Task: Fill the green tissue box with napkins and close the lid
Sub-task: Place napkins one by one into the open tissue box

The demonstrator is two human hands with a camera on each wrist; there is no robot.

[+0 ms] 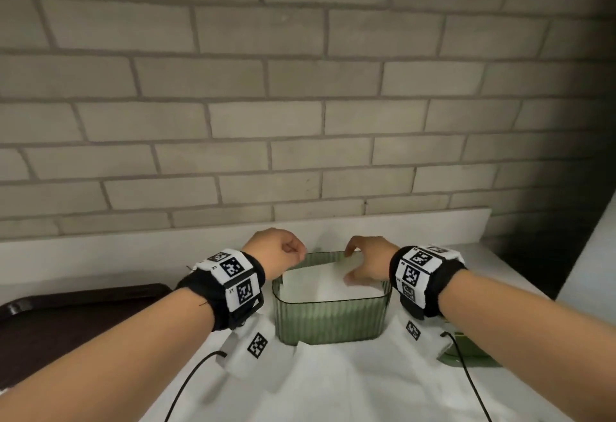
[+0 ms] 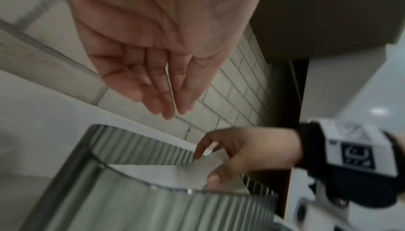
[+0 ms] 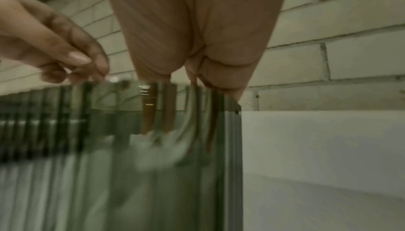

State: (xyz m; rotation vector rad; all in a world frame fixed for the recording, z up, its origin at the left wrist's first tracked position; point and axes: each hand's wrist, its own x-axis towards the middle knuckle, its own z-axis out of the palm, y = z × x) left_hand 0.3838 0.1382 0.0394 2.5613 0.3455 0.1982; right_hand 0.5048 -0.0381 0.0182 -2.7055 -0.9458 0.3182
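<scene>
Grey brick wall at the far side; below it a white bench (image 1: 350, 385) carrying the items listed. Item one: green tissue box (image 1: 333, 320), ribbed, translucent, lid off, standing upright at the centre of the bench with its long axis running left to right. Item two: napkins (image 1: 320, 283), a white stack lying inside the box, top sheet a little below the rim. Item three: a green piece (image 1: 466, 353) on the bench near the right forearm, partly hidden by it; we judge it to be the lid, though we cannot tell for sure. Item four: dark brown tray (image 1: 66, 315) at the left edge. Our right hand (image 1: 366, 263) reaches into the box from the right end, fingers (image 2: 213, 176) curled and pinching the right edge of the napkins. Our left hand (image 1: 278, 250) hovers above the far-left corner of the box, touching nothing; its fingers (image 2: 157, 94) hang loosely bent and released, grasping nothing. Relation that matters: the stack lies directly below and to the left of the right hand's fingers, along the box's long axis, so we judge the right hand nearer for settling the napkins flat, and nearer also to the supposed lid.
</scene>
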